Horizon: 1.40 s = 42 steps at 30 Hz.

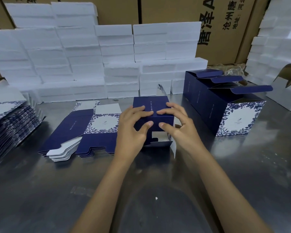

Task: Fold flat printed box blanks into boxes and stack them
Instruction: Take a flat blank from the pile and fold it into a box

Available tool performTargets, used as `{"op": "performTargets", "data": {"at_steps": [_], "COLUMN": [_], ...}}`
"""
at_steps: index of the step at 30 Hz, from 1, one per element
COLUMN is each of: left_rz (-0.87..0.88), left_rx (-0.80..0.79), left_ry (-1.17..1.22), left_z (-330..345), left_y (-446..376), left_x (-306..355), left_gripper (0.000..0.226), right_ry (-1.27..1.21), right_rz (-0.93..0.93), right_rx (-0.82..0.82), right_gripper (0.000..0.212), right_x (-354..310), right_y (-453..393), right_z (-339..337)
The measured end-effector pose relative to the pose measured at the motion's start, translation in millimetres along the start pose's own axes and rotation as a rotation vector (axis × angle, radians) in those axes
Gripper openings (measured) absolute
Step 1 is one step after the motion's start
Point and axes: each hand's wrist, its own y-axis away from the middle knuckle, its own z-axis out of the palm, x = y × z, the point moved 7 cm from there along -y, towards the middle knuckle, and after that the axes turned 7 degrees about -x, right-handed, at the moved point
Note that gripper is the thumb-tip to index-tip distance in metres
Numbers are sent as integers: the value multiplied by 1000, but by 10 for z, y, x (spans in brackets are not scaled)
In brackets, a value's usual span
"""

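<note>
At the bench's [40, 190] left edge lies a fanned heap of blanks [12, 125], and right of it, nearer the middle, a lower pile of flat blanks [84, 130] lies just left of the hands. In the middle the left hand [133, 126] and right hand [178, 126] grip a half-folded box [151, 105], curled fingers pressing its top and thumbs on its near face, bottom flaps loose. Toward the right edge stands a row of folded boxes [225, 111], lids open, with foam blocks [84, 61] along the back edge.

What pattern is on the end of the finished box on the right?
Blue leaves and flowers framing a white panel on the finished box, seen in the head view.
</note>
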Motion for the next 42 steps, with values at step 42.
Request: {"op": "performTargets", "data": {"at_steps": [42], "left_rz": [295], "left_rx": [-324], "left_ry": [-485], "left_z": [247], "left_y": [84], "left_x": [160], "left_gripper": [52], "right_ry": [-213], "right_rz": [94], "right_rx": [27], "right_gripper": [33], "right_x": [186], "right_y": [1], "right_z": [-157]}}
